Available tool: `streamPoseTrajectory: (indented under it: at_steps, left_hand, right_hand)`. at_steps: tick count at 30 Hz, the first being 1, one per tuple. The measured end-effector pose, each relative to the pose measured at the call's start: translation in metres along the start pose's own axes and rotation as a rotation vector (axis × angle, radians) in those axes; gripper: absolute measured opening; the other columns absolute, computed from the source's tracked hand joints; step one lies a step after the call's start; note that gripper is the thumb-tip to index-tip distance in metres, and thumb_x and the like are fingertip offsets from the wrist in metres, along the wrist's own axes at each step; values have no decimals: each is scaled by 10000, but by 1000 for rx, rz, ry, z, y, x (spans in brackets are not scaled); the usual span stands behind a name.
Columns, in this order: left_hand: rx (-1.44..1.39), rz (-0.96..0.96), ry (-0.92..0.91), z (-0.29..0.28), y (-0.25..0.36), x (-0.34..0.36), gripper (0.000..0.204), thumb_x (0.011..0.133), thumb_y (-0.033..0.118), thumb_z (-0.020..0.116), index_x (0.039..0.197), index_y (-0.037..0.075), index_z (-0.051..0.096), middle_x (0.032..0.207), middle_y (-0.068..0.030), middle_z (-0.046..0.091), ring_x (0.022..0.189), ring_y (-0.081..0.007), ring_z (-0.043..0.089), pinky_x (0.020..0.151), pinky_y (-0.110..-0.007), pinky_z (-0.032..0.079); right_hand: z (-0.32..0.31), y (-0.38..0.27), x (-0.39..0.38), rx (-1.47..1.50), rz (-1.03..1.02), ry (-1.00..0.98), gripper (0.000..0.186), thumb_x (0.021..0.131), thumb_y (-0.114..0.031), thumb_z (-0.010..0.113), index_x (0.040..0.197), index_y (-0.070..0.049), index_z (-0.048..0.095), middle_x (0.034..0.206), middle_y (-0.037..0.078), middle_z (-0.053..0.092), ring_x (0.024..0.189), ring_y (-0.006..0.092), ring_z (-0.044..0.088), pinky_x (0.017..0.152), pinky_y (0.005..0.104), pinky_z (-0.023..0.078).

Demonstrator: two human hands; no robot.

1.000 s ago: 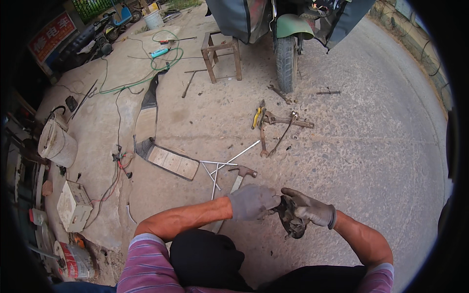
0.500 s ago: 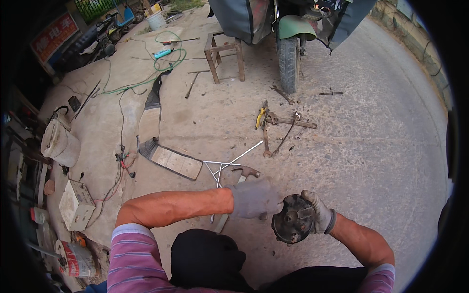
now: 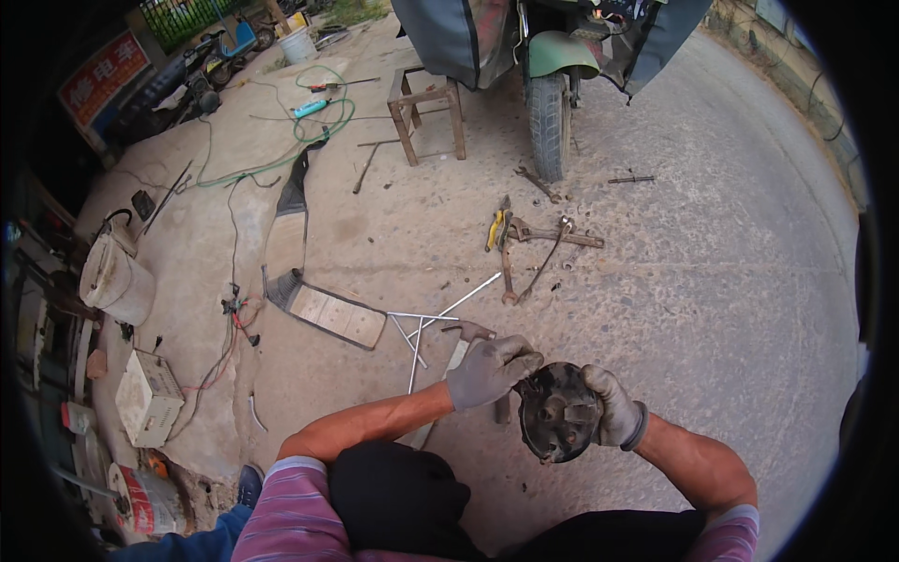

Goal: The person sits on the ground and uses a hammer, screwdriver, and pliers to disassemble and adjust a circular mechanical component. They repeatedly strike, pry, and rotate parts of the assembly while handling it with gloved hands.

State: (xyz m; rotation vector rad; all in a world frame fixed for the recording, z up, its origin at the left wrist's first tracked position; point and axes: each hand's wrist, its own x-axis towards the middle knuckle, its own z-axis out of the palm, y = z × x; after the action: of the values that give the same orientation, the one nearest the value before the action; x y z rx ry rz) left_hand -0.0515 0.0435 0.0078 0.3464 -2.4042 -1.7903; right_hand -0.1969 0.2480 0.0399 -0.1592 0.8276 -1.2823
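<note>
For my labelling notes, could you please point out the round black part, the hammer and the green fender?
Round black part (image 3: 562, 414), head view: disc's face.
Hammer (image 3: 472, 330), head view: metal head.
Green fender (image 3: 560, 55), head view: curved top.

rnd blk disc (image 3: 560, 412) | grimy, raised ctr hub | broad face up | btwn gloved hands (image 3: 492, 371) (image 3: 616, 407), gripped R edge

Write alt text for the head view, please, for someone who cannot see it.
A grey-gloved right hand grips the edge of a round black part, with the left hand, also gloved, near its upper left. On the ground beyond lie a hammer, pliers and wrenches, with a vehicle's wheel farther back.
</note>
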Motion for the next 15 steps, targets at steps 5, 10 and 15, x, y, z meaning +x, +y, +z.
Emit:
streamPoseTrajectory:
  at_steps: [5, 10, 15]
  left_hand:
    - [-524, -445, 134, 38, -20, -2, 430, 1087, 418, 445, 1053, 21, 605, 882, 10, 609, 728, -117, 548, 678, -311, 467]
    - [-467, -589, 92, 39, -11, -2, 489, 1084, 462, 412, 942, 37, 606, 804, -39, 613, 678, -165, 562, 648, -357, 467]
    - [354, 229, 213, 0, -29, 14, 352, 1027, 335, 530, 860, 45, 639, 758, -137, 654, 666, -279, 629, 616, -390, 483]
  right_hand:
    - [11, -1, 6, -67, -115, 37, 611, 977, -520, 585, 1388, -72, 523, 1286, 112, 630, 1124, 225, 652, 953, 408, 563]
    - [5, 0, 12, -631, -369, 116, 631, 1020, -463, 547, 1456, -18, 446, 1349, 85, 580, 1175, 193, 611, 1008, 378, 511]
    - [-2, -3, 17, -146, -86, -13, 641, 998, -495, 564, 1452, -53, 467, 1295, 96, 626, 1152, 212, 638, 1008, 399, 535]
